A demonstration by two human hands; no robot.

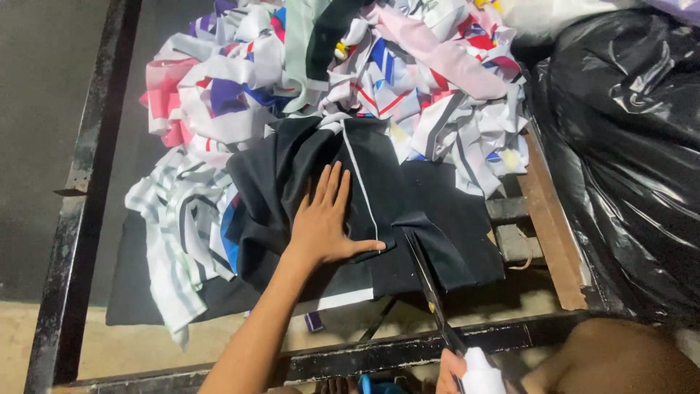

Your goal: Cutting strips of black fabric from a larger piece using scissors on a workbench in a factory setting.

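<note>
Scissors (430,281) sit closest, long dark blades biting into the black fabric (379,211) from its near edge, gripped by the right hand (467,372) at the bottom of the frame, fingers wrapped round the white-padded handle. Left hand (324,222) lies flat on the cloth just beside the blades, fingers spread. Behind that, a heap of colourful scraps (343,66) covers the surface. Black plastic bag (627,146) off to the right.

Black metal frame (80,182) over dim concrete floor (33,109), wooden slats (547,211) beside.
</note>
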